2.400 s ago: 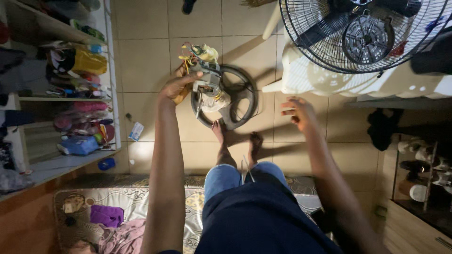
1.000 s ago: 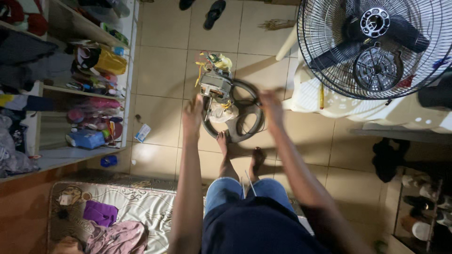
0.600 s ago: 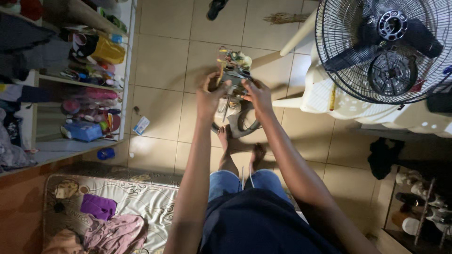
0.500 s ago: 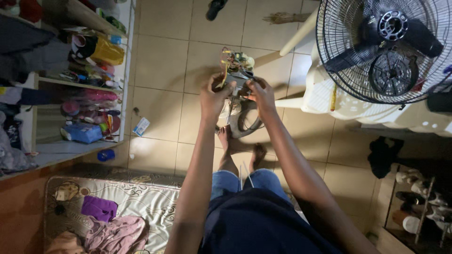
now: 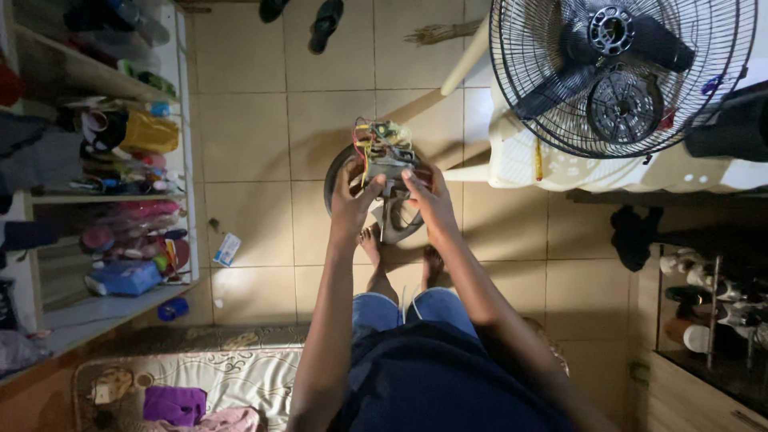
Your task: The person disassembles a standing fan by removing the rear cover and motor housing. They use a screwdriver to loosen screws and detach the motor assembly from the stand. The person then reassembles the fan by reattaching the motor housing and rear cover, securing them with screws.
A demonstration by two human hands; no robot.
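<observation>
Wooden shelves [image 5: 96,80] are running up the left side, crowded with bottles, a yellow bag [image 5: 150,133] and pink and blue packets. Near them a small white carton [image 5: 227,249] is lying on the beige floor tiles [image 5: 248,136], and at the near left corner a patterned mattress [image 5: 216,372] is showing with a purple cloth [image 5: 174,402] on it.

Moving to the middle, the person is sitting with bare feet [image 5: 398,258] out in front, wearing blue jeans. The left hand [image 5: 352,200] is gripping the left side of a small electrical assembly [image 5: 386,156] — fingers curled around it, thumb laid up its side. That assembly, a metal block with a green circuit board and red and yellow wires on top, is being held between both hands above the floor, over a dark ring-shaped part [image 5: 340,172] that is lying on the tiles just beyond the feet. The right hand [image 5: 430,202] is pressing against the assembly's right side, fingers fairly straight and spread, the thumb reaching toward the middle.

Far off, dark sandals [image 5: 326,22] are lying on the tiles. To the right a large black fan [image 5: 620,72] with a wire cage is standing close to the camera above a white plastic chair [image 5: 528,152], and at the far right — dim — a rack of shoes [image 5: 712,304] is sitting beside a dark cloth [image 5: 634,234].
</observation>
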